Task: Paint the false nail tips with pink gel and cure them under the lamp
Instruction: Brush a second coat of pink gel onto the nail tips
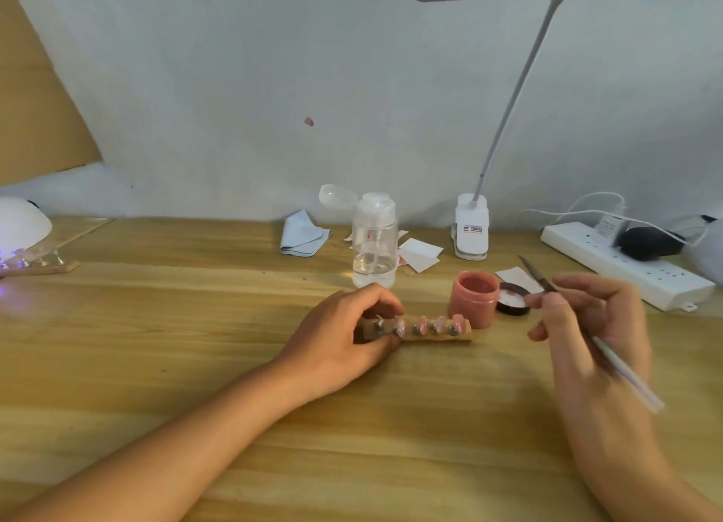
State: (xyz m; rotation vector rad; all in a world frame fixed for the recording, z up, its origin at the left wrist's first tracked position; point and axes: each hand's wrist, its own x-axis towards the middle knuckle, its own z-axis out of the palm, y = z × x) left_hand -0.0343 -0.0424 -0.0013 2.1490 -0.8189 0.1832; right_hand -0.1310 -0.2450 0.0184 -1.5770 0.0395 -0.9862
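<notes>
A wooden strip (438, 336) with several pink nail tips (421, 322) on small stands lies at the table's middle. My left hand (344, 336) grips its left end with thumb and curled fingers. My right hand (587, 318) pinches a thin white-handled brush (618, 369) to the right of the strip, its dark tip raised toward the back. An open pink gel jar (473, 302) stands just behind the strip's right end, its black lid (513, 298) lying beside it. A white curing lamp (19, 224) glows purple at the far left, with a second strip of nail stands (43, 265) under it.
A clear pump bottle (373, 244) stands behind the strip. A blue cloth (303, 236), white paper scraps (420, 253), a clip desk lamp (471, 228) and a white power strip (626, 269) line the back of the wooden table (195, 345).
</notes>
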